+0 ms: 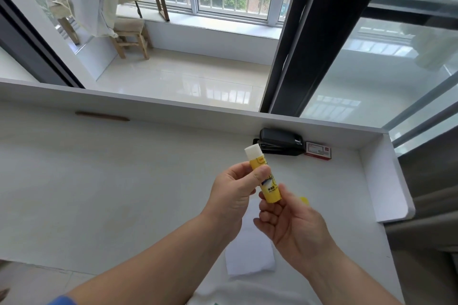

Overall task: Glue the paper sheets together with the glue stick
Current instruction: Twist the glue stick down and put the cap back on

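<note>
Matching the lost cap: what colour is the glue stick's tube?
Yellow, with white glue exposed at the top; head view shows the glue stick best.

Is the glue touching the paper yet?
No, both hands hold the glue stick up in the air above the paper.

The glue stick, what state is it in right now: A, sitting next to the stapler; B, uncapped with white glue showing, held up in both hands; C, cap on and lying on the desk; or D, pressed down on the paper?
B: the glue stick is off the desk, its white tip bare, with the left hand gripping the upper barrel and the right hand pinching the base.
</note>
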